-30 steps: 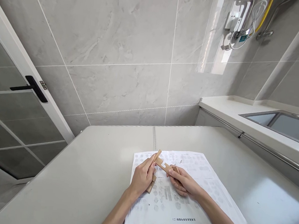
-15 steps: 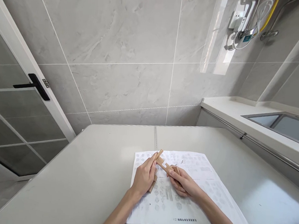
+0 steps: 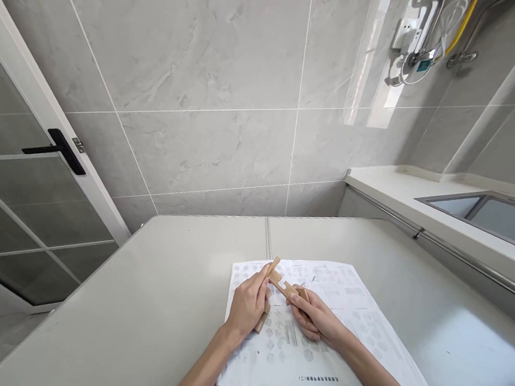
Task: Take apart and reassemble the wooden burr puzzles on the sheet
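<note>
Pinching the notched wood piece (image 3: pixel 290 290) with thumb and fingers, the right hand (image 3: pixel 312 315) holds its near end. The left hand (image 3: pixel 246 305) keeps its fingers close together on a thin stick (image 3: pixel 274 265) at the far end. Another wood bit (image 3: pixel 262 319) pokes out under that hand. Almost nothing has moved in the last second, so the wood seems no more joined. Beneath is printed paper (image 3: pixel 285 366), then the pale table (image 3: pixel 139 303), then the gray wall (image 3: pixel 211 153).
</note>
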A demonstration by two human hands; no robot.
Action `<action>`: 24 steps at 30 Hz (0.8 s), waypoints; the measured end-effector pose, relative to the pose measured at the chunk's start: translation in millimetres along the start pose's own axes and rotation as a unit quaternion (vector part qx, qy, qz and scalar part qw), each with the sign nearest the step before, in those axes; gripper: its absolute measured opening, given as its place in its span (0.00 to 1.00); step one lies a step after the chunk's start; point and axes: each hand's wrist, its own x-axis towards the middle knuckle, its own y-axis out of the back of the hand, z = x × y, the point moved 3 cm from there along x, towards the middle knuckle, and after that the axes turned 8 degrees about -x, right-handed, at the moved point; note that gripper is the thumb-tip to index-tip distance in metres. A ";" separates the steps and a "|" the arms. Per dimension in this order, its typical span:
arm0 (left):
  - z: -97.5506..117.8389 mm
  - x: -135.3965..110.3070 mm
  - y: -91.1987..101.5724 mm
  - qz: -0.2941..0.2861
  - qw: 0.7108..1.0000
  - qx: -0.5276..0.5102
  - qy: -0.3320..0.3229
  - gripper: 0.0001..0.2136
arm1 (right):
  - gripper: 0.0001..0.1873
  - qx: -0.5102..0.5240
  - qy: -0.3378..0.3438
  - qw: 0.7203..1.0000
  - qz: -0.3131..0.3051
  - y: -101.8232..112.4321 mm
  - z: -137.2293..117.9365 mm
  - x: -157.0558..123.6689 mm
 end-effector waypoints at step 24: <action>-7.4 -5.7 -8.9 0.039 0.997 0.064 0.000 0.23 | 0.25 -0.060 0.042 0.997 0.040 -6.3 -8.9 0.8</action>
